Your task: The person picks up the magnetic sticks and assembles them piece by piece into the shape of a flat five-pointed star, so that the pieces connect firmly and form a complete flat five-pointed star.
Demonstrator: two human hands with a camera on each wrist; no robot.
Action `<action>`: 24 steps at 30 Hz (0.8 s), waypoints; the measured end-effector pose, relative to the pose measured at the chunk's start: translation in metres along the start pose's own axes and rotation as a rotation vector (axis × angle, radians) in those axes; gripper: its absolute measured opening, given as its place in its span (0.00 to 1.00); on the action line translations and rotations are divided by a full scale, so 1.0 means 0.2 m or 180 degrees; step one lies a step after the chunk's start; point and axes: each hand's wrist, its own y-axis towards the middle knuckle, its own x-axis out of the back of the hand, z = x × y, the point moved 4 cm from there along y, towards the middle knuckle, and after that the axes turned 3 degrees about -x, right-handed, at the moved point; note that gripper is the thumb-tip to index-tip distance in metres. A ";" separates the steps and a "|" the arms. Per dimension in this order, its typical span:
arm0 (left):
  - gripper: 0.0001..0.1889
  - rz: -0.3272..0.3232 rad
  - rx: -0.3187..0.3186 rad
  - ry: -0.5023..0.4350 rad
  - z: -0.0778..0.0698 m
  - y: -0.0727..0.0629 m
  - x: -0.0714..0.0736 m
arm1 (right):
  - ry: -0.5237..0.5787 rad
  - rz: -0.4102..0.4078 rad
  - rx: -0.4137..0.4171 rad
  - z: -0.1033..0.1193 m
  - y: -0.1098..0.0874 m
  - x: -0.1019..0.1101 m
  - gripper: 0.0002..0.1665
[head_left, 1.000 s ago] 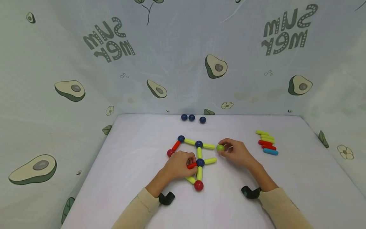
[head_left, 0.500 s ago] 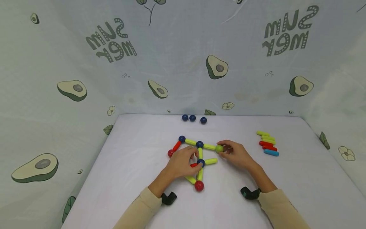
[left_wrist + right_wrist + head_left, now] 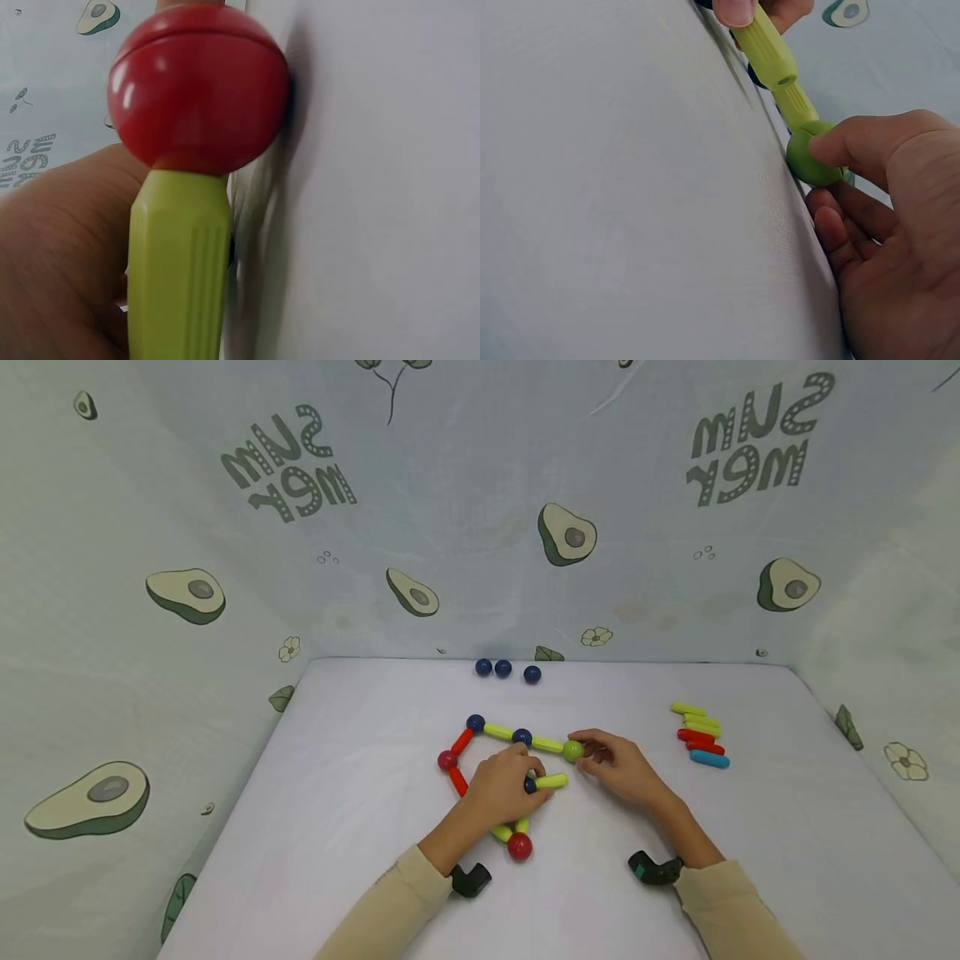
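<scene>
Beyond the nearest red ball, the left hand has its fingers pinching a bare-ended yellow stick and the right hand grasps the green ball capping another stick of the seemingly part-built frame, while loose sticks and three blue balls lie unjoined across the counter.

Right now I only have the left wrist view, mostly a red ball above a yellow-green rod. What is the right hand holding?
Observer: The right hand pinches a green ball at the end of a yellow-green rod.
Operator: Anything loose towards the far edge?
Observer: Yes, three dark blue balls sit there, apart from the joined pieces.
Operator: And out to the right, past that hand?
Observer: A cluster of six loose rods: three yellow-green ones, two red ones and a blue one.
</scene>
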 end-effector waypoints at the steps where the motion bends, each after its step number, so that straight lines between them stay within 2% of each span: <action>1: 0.16 -0.0007 0.0008 -0.0001 0.00 0.00 0.00 | 0.0020 -0.0005 0.0004 0.00 0.00 0.00 0.22; 12: 0.15 -0.0148 0.0027 -0.0064 0.01 0.00 0.00 | 0.0196 0.0005 0.0154 -0.01 -0.01 -0.01 0.23; 24: 0.14 -0.0262 0.0126 -0.0138 0.00 0.00 0.00 | 0.0360 -0.0047 0.0319 0.05 -0.04 -0.04 0.24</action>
